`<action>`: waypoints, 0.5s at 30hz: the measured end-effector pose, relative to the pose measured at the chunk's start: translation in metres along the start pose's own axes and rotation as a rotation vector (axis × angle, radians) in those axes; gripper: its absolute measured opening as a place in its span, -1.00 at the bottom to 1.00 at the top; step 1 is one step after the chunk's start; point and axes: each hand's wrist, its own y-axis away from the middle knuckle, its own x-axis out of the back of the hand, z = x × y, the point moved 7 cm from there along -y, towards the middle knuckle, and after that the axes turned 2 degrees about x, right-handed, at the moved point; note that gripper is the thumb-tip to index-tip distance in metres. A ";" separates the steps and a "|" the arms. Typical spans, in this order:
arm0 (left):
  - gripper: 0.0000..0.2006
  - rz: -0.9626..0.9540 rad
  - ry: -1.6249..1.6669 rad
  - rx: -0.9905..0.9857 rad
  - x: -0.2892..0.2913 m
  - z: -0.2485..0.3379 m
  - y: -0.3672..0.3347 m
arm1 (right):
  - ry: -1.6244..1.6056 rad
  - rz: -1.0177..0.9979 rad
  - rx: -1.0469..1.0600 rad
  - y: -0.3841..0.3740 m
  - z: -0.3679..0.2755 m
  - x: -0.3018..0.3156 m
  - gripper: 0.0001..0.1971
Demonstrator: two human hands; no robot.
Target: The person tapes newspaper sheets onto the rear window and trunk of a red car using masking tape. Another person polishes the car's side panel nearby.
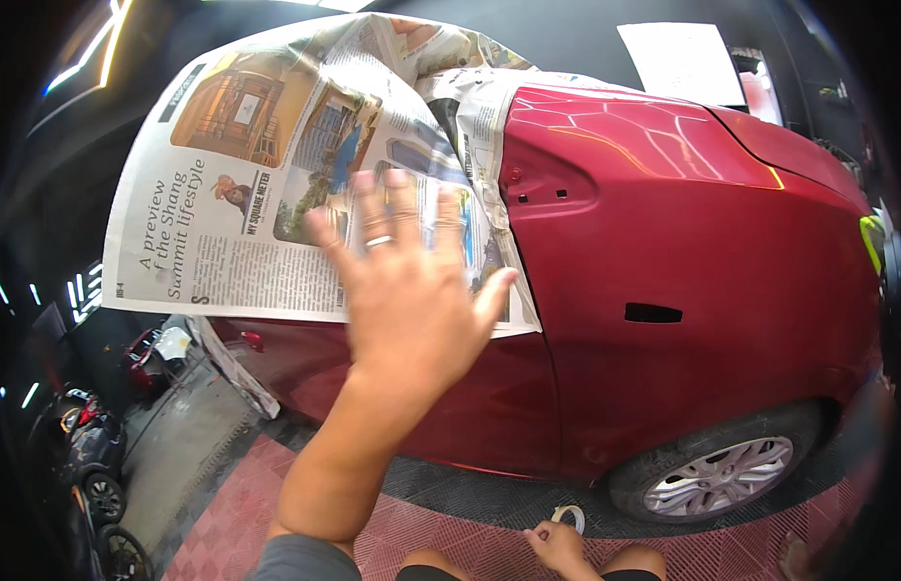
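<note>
My left hand point(412, 290), wearing a ring, lies with fingers spread over a sheet of newspaper point(247, 261). The sheet drapes over the upper door and window area of a dark red car point(644, 252). Its lower edge runs across the door point(450, 387), and its right edge lies near the seam with the front fender. Low in front of me, my right hand point(559, 548) is closed on a roll of masking tape point(577, 519). I cannot tell whether the left palm presses on the paper or hovers just over it.
More newspaper point(470, 44) covers the windshield area. The front wheel point(722, 474) stands at the lower right, and the fender has a dark slot point(654, 313). A white panel point(683, 63) is beyond the hood. Motorcycles point(97, 455) stand at left. Red and black tiles point(247, 513) cover the floor.
</note>
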 end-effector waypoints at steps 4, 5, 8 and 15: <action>-0.09 0.181 -0.020 0.188 -0.001 -0.067 0.019 | 0.012 -0.096 -0.071 0.013 0.004 0.008 -0.70; -0.10 0.212 -0.032 0.232 -0.002 -0.087 0.019 | 0.003 -0.109 -0.060 0.015 0.000 0.009 -0.74; -0.13 0.289 0.019 0.339 -0.002 -0.141 0.008 | 0.061 -0.008 -0.087 0.030 0.009 0.006 -0.66; -0.35 0.230 0.268 -0.202 0.036 -0.129 -0.054 | -0.163 -0.125 -0.061 0.135 -0.032 -0.010 -0.73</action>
